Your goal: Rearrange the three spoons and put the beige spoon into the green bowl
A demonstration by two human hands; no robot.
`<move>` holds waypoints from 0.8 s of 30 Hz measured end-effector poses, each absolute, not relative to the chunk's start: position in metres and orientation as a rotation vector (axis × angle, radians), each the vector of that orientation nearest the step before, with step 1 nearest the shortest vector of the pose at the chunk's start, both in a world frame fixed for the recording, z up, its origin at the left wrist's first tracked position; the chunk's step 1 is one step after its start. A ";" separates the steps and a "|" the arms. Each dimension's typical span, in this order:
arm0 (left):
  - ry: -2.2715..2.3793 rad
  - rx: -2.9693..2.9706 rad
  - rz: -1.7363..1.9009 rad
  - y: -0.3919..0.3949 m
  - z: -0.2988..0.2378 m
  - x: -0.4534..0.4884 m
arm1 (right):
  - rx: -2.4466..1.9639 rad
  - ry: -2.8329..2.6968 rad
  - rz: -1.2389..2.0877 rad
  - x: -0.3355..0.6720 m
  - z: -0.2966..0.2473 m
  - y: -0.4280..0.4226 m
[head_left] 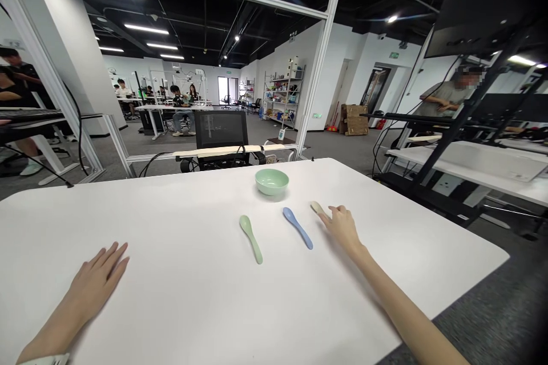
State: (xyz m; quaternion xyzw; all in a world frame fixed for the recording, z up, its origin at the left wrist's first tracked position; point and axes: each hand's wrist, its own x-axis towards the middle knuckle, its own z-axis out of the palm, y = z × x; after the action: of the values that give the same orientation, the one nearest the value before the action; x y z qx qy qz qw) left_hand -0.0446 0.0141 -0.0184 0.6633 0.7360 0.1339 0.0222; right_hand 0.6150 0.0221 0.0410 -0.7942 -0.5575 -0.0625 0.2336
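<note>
My right hand (342, 225) reaches over the right side of the white table (180, 296), its fingers curled around a cream spoon (316, 206). The spoon's bowl end shows past my fingertips; its handle is mostly hidden under the hand. To the left of that hand lies a blue spoon (298, 228), and further left a light green spoon (250, 239). Behind the spoons stands a green bowl (272, 182), upright, with nothing visible inside. My left hand (96, 276) rests flat at the table's left, fingers stretched out, holding nothing.
A metal frame (319, 63) rises beyond the far table edge, with a black office chair (221, 130) behind it. Another white table (483, 162) and a person (445, 97) are at the right. Shelves (285, 94) and seated people appear further back.
</note>
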 end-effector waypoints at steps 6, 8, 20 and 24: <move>2.270 2.062 0.426 0.015 -0.021 -0.046 | -2.047 -1.493 0.047 0.647 0.022 0.023; 2.274 2.075 0.447 0.015 -0.023 -0.047 | -2.010 -1.458 0.008 0.655 0.019 0.024; 2.270 2.064 0.457 0.016 -0.026 -0.051 | -2.051 -1.392 -0.056 0.678 0.013 0.030; 2.260 2.072 0.428 0.016 -0.023 -0.049 | -2.056 -1.383 -0.017 0.678 0.013 0.030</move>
State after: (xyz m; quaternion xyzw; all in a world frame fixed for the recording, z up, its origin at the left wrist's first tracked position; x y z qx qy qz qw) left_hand -0.0488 0.0155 -0.0228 0.6692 0.7297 0.1383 0.0228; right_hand 0.6776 0.0298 0.0133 -0.7846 -0.5276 -0.0063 0.3257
